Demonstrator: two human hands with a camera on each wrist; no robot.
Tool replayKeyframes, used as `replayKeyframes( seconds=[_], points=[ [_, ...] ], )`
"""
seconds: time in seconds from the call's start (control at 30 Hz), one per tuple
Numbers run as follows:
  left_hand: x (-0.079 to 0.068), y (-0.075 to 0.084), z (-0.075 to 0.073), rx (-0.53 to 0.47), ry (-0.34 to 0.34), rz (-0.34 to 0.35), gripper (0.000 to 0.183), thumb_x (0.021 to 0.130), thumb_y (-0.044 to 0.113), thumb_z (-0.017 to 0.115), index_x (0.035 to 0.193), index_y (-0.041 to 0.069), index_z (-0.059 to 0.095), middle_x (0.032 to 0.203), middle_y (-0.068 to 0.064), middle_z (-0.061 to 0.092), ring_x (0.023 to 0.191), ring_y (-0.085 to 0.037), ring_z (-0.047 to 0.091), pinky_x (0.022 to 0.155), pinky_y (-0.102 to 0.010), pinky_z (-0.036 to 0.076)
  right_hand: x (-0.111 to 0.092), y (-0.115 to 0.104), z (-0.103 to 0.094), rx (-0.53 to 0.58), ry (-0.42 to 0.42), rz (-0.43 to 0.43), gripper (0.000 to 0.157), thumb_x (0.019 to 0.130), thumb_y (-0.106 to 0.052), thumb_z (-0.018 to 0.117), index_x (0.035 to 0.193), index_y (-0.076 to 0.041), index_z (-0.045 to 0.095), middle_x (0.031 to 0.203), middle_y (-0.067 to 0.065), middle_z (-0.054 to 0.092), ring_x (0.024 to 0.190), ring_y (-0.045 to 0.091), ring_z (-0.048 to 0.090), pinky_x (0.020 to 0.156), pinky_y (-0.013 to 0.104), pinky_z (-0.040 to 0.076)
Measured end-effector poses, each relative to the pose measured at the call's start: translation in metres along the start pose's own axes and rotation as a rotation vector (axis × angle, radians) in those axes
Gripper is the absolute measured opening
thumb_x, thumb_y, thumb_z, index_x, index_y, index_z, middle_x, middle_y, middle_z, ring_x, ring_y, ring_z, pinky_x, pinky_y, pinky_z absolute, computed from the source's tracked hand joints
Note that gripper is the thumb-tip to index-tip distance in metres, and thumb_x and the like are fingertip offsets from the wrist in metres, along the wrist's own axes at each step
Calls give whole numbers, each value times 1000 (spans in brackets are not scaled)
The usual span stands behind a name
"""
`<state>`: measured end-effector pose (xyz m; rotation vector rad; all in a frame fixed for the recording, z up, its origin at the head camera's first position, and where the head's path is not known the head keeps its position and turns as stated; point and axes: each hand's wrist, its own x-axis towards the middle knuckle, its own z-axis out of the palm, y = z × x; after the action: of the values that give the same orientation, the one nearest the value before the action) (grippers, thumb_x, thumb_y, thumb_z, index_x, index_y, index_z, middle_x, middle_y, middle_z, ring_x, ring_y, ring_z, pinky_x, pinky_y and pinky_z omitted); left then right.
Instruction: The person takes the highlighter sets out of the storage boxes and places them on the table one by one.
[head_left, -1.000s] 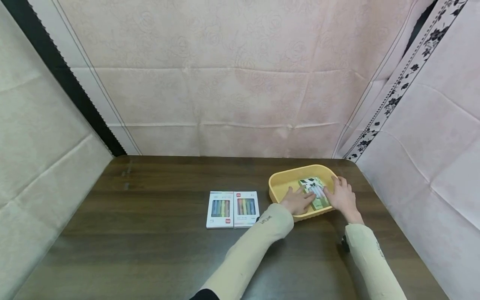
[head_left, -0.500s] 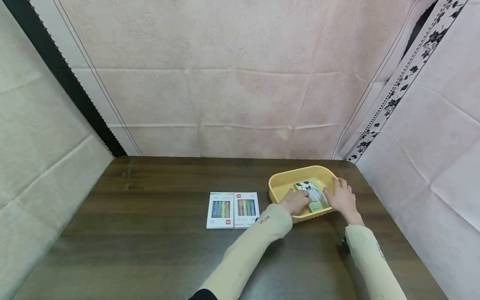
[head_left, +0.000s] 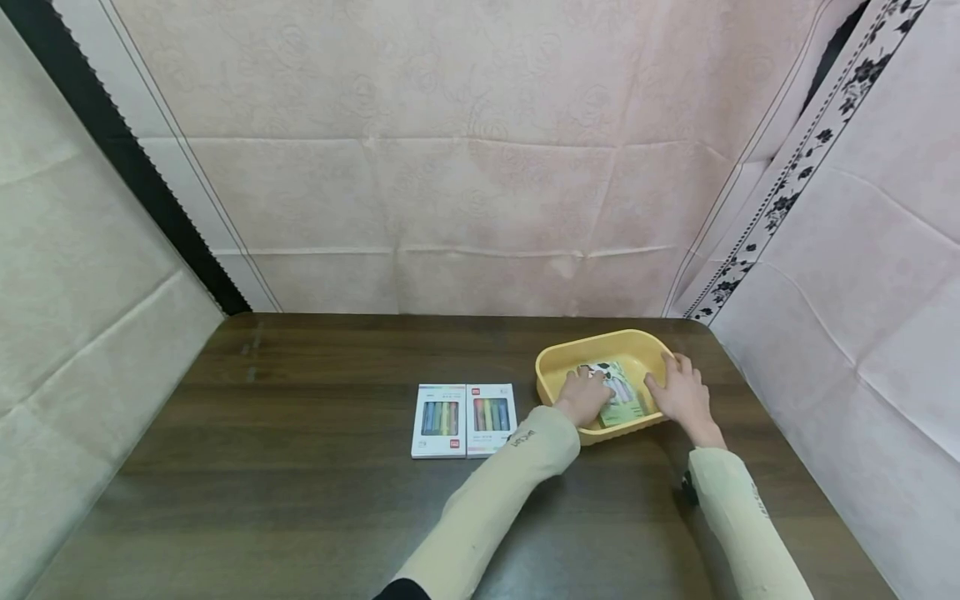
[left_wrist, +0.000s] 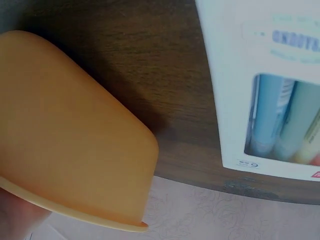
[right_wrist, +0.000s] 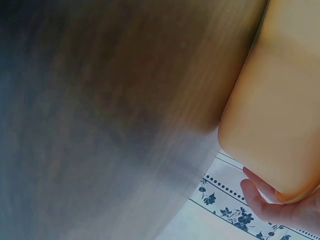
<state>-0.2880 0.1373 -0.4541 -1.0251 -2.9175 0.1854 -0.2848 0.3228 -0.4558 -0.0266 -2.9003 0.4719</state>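
A yellow plastic basket (head_left: 558, 357) stands at the right of the table. Inside it lies a flat green-and-white packet (head_left: 621, 400) with a black-and-white cow-like print; its exact kind is unclear. My left hand (head_left: 582, 397) reaches over the basket's near left side and holds the packet by its left edge, fingers bent over it and partly hidden. My right hand (head_left: 684, 392) grips the basket's right rim, thumb on the inner side and fingers outside. In the right wrist view, fingers (right_wrist: 260, 200) curl beside the basket's outer wall (right_wrist: 280, 120). The left wrist view shows the basket's wall (left_wrist: 75, 135) close up.
Left of the basket, two white boxes of coloured pens lie side by side, a left box (head_left: 439, 421) and a right box (head_left: 491, 417). My left forearm passes over the right box's lower corner. Cloth hangs (head_left: 480, 208) behind the dark wooden table (head_left: 300, 467) and at both sides.
Inside the basket, the packet has slid left together with my left hand, whose spread fingers have drawn in. My right hand has stayed on the basket's rim.
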Motion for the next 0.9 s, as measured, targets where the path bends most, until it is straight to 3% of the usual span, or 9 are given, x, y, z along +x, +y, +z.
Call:
replayKeyframes(
  seconds=[0.17, 0.37, 0.67, 0.9],
  points=[
    [-2, 0, -2, -15, -4, -46, 31, 93, 26, 42, 115, 41, 58, 125, 0, 50, 112, -21, 46, 87, -36, 44, 0, 0, -1, -4, -5, 3, 58, 89, -32, 41, 133, 6, 32, 132, 32, 29, 109, 53, 36, 76, 65, 37],
    [-5, -2, -6, 30, 6, -44, 31, 93, 27, 41, 114, 43, 57, 127, 1, 47, 112, -20, 48, 87, -34, 46, 0, 0, -1, -9, -3, 3, 58, 89, -32, 41, 132, 6, 32, 131, 32, 30, 108, 53, 36, 76, 65, 37],
    [-6, -9, -7, 151, 45, 39, 30, 92, 23, 45, 112, 39, 60, 131, 1, 45, 113, -20, 47, 88, -34, 46, -1, 1, -1, 0, 9, 0, 57, 89, -31, 42, 132, 6, 33, 131, 32, 30, 108, 54, 36, 76, 65, 37],
    [-7, -14, -9, 154, 47, 61, 35, 91, 24, 48, 120, 41, 53, 135, -1, 42, 118, -21, 45, 86, -33, 47, 0, 0, 0, 5, 9, -1, 58, 89, -31, 41, 132, 6, 33, 131, 32, 30, 108, 54, 36, 77, 65, 36]
  ],
)
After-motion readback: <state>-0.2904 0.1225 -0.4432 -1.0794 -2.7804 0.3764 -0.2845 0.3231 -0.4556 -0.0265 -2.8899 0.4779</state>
